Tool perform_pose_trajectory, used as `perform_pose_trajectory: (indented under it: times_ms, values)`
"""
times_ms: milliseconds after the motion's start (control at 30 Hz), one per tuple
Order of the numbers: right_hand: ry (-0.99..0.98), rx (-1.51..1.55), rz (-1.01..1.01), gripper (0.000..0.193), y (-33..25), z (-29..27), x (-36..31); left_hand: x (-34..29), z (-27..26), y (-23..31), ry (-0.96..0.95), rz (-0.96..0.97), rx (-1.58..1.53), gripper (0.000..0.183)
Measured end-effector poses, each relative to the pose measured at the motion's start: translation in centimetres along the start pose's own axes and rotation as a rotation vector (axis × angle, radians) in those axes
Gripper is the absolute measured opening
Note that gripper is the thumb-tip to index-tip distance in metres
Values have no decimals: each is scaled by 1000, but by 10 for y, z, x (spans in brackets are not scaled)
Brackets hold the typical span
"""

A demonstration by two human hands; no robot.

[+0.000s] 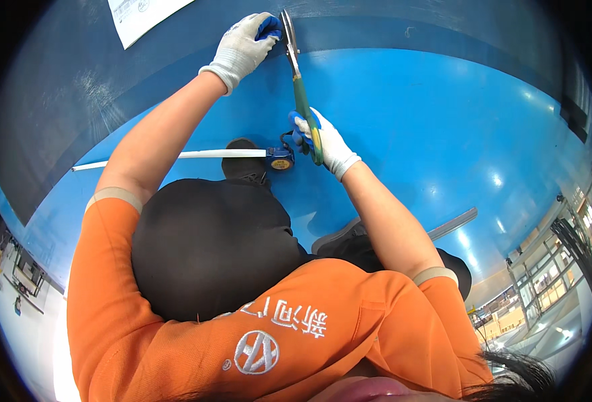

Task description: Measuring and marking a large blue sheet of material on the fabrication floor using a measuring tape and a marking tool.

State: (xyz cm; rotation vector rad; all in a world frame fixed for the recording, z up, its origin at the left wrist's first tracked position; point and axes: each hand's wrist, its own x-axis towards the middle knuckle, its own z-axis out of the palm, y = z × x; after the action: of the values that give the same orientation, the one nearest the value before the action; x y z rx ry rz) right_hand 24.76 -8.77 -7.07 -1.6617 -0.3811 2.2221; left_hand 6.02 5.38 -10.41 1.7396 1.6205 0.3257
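Note:
My right hand [319, 141], in a white glove with blue palm coating, is closed round the green handles of long metal shears [300, 94]. Their blades point away from me, over the edge of a dark strip [356, 32]. Just left of the blades is my left hand [246, 45], gloved alike, its fingers curled in; what they pinch is hidden. A blue tape measure [280, 159] sits beside my right hand, a black strap running from it toward that hand. Its pale blade [202, 154] stretches out to the left, across my dark shoe [245, 164].
Glossy blue surface [430, 134] lies beneath me. A white printed sheet [142, 17] rests on the dark material at the far left. To the right, a grey metal bar [453, 223] lies near my right forearm. Metal racking [544, 275] stands at the right rim.

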Motion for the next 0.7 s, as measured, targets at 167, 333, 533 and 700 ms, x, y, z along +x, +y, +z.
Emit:
perform_pose_trajectory:
  times_ms: [167,333,533,700]
  values:
    - [-18,24,16,30,0,-4,0,0,1,-1,8,12,24,39]
    - [96,-172,-2,29,-2,-5,0,-1,6,1,9,-36,15,40]
    - [98,-216,-1,28,-7,-1,-1,0,2,-5,-13,-12,-1,38]
    - [91,-126,-36,28,-16,-3,6,2,2,-5,-20,25,14,37]
